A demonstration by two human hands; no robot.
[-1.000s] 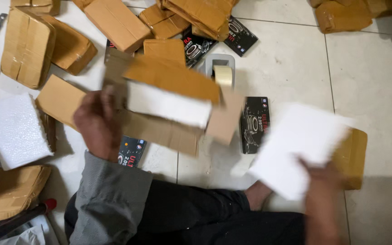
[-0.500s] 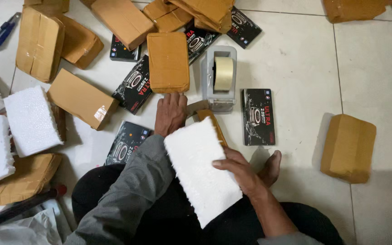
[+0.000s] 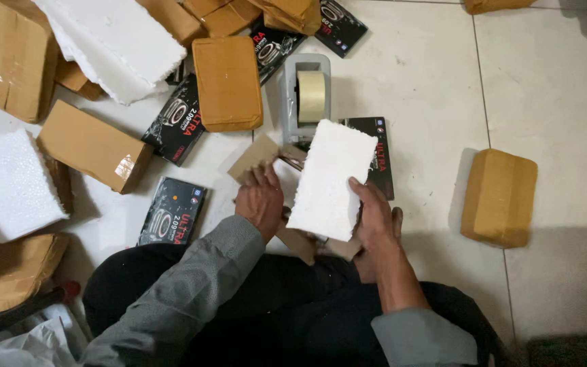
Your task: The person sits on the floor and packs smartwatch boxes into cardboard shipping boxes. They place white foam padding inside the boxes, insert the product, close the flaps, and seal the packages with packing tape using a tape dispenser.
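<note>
Now right hand holds one foam slab; left hand presses cardboard.

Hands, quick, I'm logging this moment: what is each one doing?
Left hand: fingers spread flat on the brown cardboard piece, gripping nothing.
Right hand: closed on the white foam slab.

Grey tape dispenser just above the fingers, black printed boxes left and above, brown wrapped parcel well off to the right, more parcels and white foam slabs far left, on tiled floor.
</note>
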